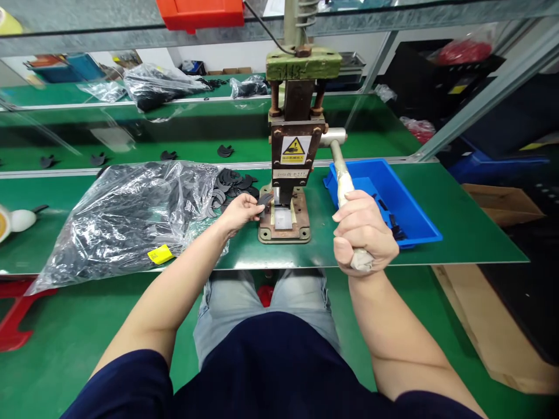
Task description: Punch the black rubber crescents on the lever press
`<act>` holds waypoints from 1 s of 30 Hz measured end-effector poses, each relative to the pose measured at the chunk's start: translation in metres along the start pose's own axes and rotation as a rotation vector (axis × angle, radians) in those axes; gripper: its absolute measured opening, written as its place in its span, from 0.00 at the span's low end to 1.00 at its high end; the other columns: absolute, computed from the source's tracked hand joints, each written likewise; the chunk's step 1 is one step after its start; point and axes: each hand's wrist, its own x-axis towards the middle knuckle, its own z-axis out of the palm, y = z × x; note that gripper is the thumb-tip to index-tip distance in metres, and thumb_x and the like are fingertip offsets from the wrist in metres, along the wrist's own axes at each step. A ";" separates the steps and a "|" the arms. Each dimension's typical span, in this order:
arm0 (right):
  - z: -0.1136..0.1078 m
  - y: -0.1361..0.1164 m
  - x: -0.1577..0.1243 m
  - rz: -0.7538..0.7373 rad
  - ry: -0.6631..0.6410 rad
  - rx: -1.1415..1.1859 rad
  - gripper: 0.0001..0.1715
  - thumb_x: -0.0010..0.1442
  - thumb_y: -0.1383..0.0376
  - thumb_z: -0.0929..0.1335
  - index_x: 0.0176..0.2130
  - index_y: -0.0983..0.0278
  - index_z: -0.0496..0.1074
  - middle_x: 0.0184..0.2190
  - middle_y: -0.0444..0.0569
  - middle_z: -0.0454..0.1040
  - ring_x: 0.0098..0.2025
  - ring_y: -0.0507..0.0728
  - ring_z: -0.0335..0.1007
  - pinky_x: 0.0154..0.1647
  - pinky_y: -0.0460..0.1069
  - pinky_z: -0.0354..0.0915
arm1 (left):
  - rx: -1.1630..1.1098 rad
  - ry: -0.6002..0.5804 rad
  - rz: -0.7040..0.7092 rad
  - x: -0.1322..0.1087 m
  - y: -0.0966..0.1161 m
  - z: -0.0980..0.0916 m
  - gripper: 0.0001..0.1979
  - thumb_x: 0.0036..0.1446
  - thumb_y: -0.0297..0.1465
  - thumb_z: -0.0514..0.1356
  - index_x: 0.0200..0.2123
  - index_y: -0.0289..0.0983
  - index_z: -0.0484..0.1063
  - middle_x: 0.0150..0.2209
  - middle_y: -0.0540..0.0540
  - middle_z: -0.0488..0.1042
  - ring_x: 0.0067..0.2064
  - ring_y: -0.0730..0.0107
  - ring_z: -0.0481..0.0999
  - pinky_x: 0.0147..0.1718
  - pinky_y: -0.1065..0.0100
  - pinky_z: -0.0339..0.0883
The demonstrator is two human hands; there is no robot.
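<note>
Seen from the head camera, the hand press stands near the front edge of the green desk, about midway along it. The left hand pinches a black crescent piece between thumb and fingertips. It holds the piece at the left side of the press's base plate, just beside the pale die under the ram. The right hand is closed in a full fist round the end of the lever, which slants out past the desk's front edge. A loose pile of like pieces lies just left of the press, beside a plastic bag that reaches toward the left edge. A blue bin sits to the right of the press. By my judgement, the piece should sit flat and square on the die. The left fingers should be well clear of the ram, as the warning label urges, before the lever bears down in one even stroke.
</note>
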 end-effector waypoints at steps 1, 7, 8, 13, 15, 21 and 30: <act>0.000 0.000 0.000 -0.002 0.002 -0.005 0.18 0.62 0.58 0.72 0.24 0.56 0.64 0.21 0.39 0.70 0.31 0.57 0.76 0.55 0.67 0.75 | -0.009 -0.005 -0.012 0.003 0.001 0.006 0.29 0.40 0.37 0.83 0.38 0.37 0.69 0.28 0.54 0.75 0.26 0.77 0.75 0.29 0.72 0.72; -0.001 0.000 -0.002 0.017 -0.008 -0.087 0.20 0.64 0.54 0.70 0.24 0.56 0.63 0.20 0.40 0.69 0.32 0.57 0.77 0.54 0.67 0.76 | 0.083 -0.073 -0.060 0.017 0.010 0.031 0.21 0.52 0.35 0.80 0.34 0.36 0.70 0.25 0.52 0.76 0.22 0.78 0.75 0.26 0.74 0.72; 0.000 -0.001 -0.002 0.020 -0.010 -0.094 0.20 0.64 0.54 0.70 0.24 0.56 0.63 0.20 0.40 0.69 0.32 0.57 0.77 0.53 0.66 0.77 | 0.105 -0.076 -0.071 0.018 0.011 0.033 0.21 0.52 0.35 0.80 0.33 0.36 0.70 0.24 0.52 0.75 0.22 0.77 0.75 0.26 0.73 0.73; 0.001 -0.001 -0.001 0.020 0.018 -0.018 0.17 0.62 0.57 0.71 0.24 0.55 0.65 0.21 0.39 0.70 0.32 0.57 0.77 0.54 0.67 0.77 | 0.230 -0.125 -0.125 0.028 0.017 0.037 0.22 0.52 0.35 0.80 0.30 0.37 0.68 0.20 0.50 0.74 0.21 0.73 0.77 0.23 0.73 0.71; 0.002 -0.001 -0.002 0.020 0.028 -0.017 0.17 0.62 0.57 0.71 0.24 0.55 0.65 0.20 0.39 0.69 0.32 0.57 0.77 0.53 0.67 0.77 | 0.290 -0.132 -0.143 0.033 0.020 0.038 0.22 0.54 0.34 0.79 0.29 0.38 0.67 0.19 0.51 0.73 0.21 0.71 0.77 0.21 0.74 0.69; 0.004 -0.001 -0.004 0.019 0.063 -0.011 0.18 0.62 0.57 0.71 0.24 0.56 0.65 0.20 0.38 0.70 0.31 0.57 0.77 0.53 0.66 0.76 | 0.375 -0.130 -0.263 0.038 0.028 0.048 0.18 0.54 0.32 0.77 0.32 0.39 0.68 0.20 0.52 0.73 0.21 0.70 0.78 0.21 0.74 0.70; 0.001 -0.001 0.001 0.013 0.025 -0.015 0.19 0.62 0.57 0.72 0.24 0.56 0.65 0.20 0.38 0.70 0.30 0.55 0.76 0.54 0.65 0.76 | 0.263 -0.307 -0.125 0.021 0.041 0.026 0.15 0.56 0.31 0.76 0.39 0.37 0.73 0.30 0.45 0.78 0.29 0.67 0.82 0.27 0.70 0.74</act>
